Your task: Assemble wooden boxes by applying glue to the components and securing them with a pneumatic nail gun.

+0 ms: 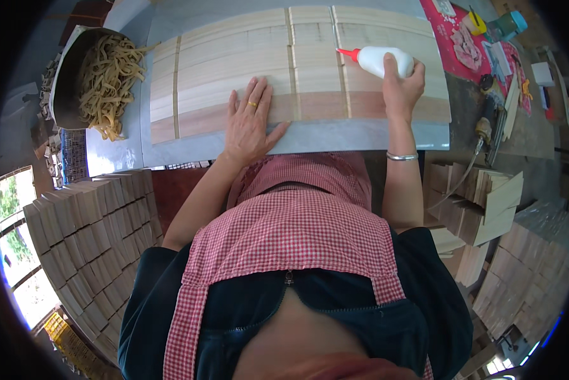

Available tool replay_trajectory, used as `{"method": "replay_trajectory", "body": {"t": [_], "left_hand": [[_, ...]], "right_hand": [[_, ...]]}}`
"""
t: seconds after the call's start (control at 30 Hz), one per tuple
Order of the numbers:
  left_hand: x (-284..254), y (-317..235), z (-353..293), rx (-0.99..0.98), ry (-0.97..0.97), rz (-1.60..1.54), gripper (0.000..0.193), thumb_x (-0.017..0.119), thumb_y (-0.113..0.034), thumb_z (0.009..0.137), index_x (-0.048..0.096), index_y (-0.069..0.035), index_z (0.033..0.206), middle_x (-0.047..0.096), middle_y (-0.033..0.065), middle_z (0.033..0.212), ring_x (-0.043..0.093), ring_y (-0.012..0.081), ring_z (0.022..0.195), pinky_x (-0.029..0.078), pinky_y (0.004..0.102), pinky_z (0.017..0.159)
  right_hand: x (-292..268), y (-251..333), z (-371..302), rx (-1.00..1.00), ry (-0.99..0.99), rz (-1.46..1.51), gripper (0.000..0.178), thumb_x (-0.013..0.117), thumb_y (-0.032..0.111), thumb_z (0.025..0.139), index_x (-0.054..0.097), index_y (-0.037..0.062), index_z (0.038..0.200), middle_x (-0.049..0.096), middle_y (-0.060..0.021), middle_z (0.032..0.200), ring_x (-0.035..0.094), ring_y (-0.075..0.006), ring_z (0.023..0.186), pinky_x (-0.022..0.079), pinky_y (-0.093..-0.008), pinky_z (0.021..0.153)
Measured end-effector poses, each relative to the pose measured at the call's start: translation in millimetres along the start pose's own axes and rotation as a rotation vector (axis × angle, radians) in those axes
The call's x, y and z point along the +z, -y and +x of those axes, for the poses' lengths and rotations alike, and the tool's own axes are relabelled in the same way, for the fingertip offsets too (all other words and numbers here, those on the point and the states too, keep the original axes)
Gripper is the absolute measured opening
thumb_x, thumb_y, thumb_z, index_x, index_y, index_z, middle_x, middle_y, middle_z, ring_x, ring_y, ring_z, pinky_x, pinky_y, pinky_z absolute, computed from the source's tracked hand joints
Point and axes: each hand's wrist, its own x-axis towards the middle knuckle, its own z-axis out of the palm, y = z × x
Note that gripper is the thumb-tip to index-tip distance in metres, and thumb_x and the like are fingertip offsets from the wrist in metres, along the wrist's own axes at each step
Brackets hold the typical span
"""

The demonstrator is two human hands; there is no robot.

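Note:
A white glue bottle (386,61) with a red nozzle is gripped in my right hand (403,85). It lies nearly level, its tip pointing left over a groove in the wooden boards (234,57). Those pale boards sit side by side on the table, with narrow grooves between the groups and a pinker strip along the near edge. A glossy line runs along the groove by the nozzle, probably wet glue. My left hand (251,120) rests flat on the boards left of the middle groove, fingers stretched out, a gold ring on one finger.
A container (66,95) heaped with tan bands (110,79) stands at the table's left. At right, a red cloth (452,44) carries small items near a blue-lidded jar (509,25) and a corded tool (484,130). Stacked wood pieces (94,221) rise at lower left, more (519,272) at lower right.

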Motion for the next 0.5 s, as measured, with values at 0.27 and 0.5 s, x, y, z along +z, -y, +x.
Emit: {"method": "replay_trajectory", "body": {"t": [0.27, 0.5], "left_hand": [[6, 1, 1, 0.013, -0.040, 0.007, 0.079, 0.054, -0.054, 0.094, 0.041, 0.002, 0.149, 0.033, 0.0134, 0.162, 0.024, 0.0304, 0.153, 0.014, 0.0553, 0.122], [9, 2, 2, 0.020, -0.038, 0.047, 0.080, 0.054, -0.055, 0.096, 0.037, -0.001, 0.152, 0.032, 0.0123, 0.163, 0.022, 0.0284, 0.154, 0.013, 0.0534, 0.123]], "right_hand": [[-63, -11, -61, -0.027, 0.057, -0.043, 0.047, 0.074, 0.028, 0.088, 0.054, -0.0048, 0.116, 0.063, -0.0173, 0.104, 0.061, -0.0262, 0.089, 0.053, -0.0361, 0.079], [-100, -12, -94, -0.077, 0.082, -0.115, 0.042, 0.074, 0.026, 0.089, 0.053, -0.0023, 0.112, 0.063, -0.0154, 0.097, 0.062, -0.0248, 0.080, 0.053, -0.0361, 0.072]]}}
